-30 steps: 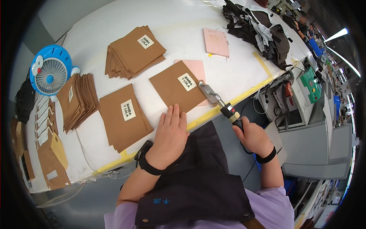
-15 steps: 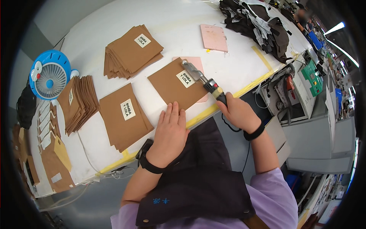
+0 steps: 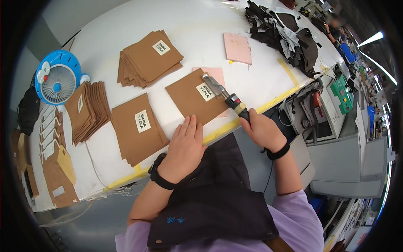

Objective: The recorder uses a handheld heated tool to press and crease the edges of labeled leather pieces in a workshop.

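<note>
A flat brown panel (image 3: 189,98) with a white printed label (image 3: 206,91) lies on a pink pad (image 3: 216,74), which shows at its far right side. The fingers of my left hand (image 3: 186,145) lie flat and stretched out on the panel's near edge. My right hand (image 3: 266,131) is wrapped round the black handle of a corded hand iron (image 3: 233,102). The iron's metal head rests at the label's right edge and covers part of it; whether it presses down I cannot tell.
Stacks of labelled brown panels stand at the far side (image 3: 147,59), the left (image 3: 88,113) and nearer (image 3: 136,130). A blue fan (image 3: 57,80) is far left. Another pink pad (image 3: 237,48) and dark fabric scraps (image 3: 289,38) lie beyond. Yellow tape (image 3: 218,133) lines the table edge.
The iron's head has slid slightly toward me along the label. My left hand stays on the panel's near edge. The whole view has shifted a little.
</note>
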The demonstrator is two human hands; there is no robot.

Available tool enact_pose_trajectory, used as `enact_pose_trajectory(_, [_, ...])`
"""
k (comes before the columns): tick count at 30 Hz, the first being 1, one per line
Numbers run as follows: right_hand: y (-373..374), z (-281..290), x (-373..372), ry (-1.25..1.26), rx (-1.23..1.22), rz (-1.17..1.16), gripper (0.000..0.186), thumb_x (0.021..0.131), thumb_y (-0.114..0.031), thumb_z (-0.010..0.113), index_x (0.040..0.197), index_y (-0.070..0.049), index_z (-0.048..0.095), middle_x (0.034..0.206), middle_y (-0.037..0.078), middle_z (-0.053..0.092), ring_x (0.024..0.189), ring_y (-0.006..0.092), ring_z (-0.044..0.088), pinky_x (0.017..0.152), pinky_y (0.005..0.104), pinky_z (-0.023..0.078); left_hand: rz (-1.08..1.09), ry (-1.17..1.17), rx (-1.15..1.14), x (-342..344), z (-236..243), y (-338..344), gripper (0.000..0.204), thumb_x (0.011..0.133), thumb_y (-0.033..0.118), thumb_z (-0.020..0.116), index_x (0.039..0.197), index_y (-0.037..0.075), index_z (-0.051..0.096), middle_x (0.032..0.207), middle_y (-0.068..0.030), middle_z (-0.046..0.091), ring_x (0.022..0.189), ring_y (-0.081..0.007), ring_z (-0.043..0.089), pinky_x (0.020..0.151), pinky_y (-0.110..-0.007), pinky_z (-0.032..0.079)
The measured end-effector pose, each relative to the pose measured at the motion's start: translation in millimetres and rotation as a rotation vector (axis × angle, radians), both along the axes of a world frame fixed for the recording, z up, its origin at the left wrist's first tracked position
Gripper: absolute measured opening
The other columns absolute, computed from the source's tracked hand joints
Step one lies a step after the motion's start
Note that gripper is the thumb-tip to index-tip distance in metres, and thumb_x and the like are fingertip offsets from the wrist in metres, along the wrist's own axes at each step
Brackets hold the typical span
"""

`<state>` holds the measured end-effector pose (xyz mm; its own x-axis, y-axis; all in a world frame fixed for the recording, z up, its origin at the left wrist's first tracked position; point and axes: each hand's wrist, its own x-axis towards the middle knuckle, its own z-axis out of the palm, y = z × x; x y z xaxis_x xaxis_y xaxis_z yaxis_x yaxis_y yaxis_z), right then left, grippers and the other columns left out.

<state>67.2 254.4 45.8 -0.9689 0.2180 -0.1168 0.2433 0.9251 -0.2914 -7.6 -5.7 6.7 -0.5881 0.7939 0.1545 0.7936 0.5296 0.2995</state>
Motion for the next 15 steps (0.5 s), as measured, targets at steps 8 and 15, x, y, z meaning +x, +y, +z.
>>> enact_pose_trajectory(8, [-10, -6, -23, 0.104, -0.520, -0.095, 0.048, 0.103, -0.024, 0.055, 0.144, -0.004, 0.039, 0.085, 0.030, 0.068, 0.083, 0.0472, 0.068, 0.073, 0.0511, 0.051, 0.029, -0.110, -0.021, -17, 13, -13, 0.063, 0.086, 0.023, 0.078, 0.137, -0.007, 0.055, 0.149, -0.0309, 0.048, 0.138, -0.0425, 0.049, 0.114, -0.046, 0.042])
enact_pose_trajectory(15, [-27, -3, 59, 0.219, -0.412, -0.063, 0.061, 0.102, -0.019, 0.058, 0.159, -0.016, 0.035, 0.092, 0.024, 0.069, 0.085, 0.0448, 0.067, 0.073, 0.0500, 0.052, 0.017, -0.025, -0.034, -7, 11, -18, 0.067, 0.084, 0.024, 0.079, 0.139, -0.005, 0.054, 0.152, -0.0257, 0.047, 0.142, -0.0412, 0.044, 0.115, -0.049, 0.039])
